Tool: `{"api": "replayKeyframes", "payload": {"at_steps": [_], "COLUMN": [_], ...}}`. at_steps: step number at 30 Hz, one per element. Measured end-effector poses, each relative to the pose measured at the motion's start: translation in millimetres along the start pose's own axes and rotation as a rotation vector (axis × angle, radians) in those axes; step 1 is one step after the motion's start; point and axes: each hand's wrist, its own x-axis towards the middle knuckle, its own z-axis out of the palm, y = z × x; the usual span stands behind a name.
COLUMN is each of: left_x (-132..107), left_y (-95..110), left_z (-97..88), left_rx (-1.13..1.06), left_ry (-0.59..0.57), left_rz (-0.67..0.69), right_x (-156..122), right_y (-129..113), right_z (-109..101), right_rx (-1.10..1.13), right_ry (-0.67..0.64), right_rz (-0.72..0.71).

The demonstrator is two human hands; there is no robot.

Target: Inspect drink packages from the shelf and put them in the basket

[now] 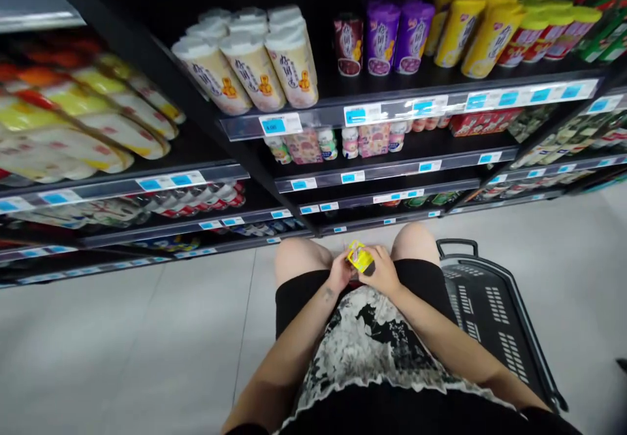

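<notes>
A small yellow packet with dark print and a dark lower end (361, 257) is held in front of my lap, between my knees. My right hand (383, 274) wraps around its right side and lower end. On the other side, the fingers of my left hand (339, 273) are closed against its left edge. A bit of something dark red shows beneath the hands, too small to name. My fingers hide part of the packet.
A black shopping basket (490, 311) stands on the floor at my right. Ahead, a dark shelf carries cream cans (294, 63), purple cans (414, 36) and yellow cans (494, 40). Blue-marked price tags line the shelf edges. Bottles (88, 118) fill the left shelf.
</notes>
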Motion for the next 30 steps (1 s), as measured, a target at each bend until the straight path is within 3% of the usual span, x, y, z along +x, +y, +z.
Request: {"api": "replayKeyframes", "payload": {"at_steps": [5, 11, 19, 26, 30], "left_x": [13.5, 14.3, 18.6, 8.6, 5.8], "left_y": [-0.6, 2.2, 4.9, 13.7, 13.6], "left_z": [-3.5, 0.5, 0.8, 5.6, 4.1], "left_rx": [-0.039, -0.101, -0.101, -0.103, -0.066], "left_ry": [0.013, 0.029, 0.047, -0.074, -0.045], "left_rz": [0.057, 0.091, 0.056, 0.056, -0.005], "right_x": [7.5, 11.2, 13.3, 8.1, 4.0], "right_y": [6.6, 11.3, 14.5, 22.4, 27.2], "right_z": [-4.7, 1.9, -0.7, 5.5, 6.4], "right_rx": [-0.025, 0.055, 0.067, 0.051, -0.07], "right_ry": [-0.03, -0.101, -0.138, -0.084, -0.224], "right_rz": [-0.059, 0.054, 0.072, -0.026, -0.09]}}
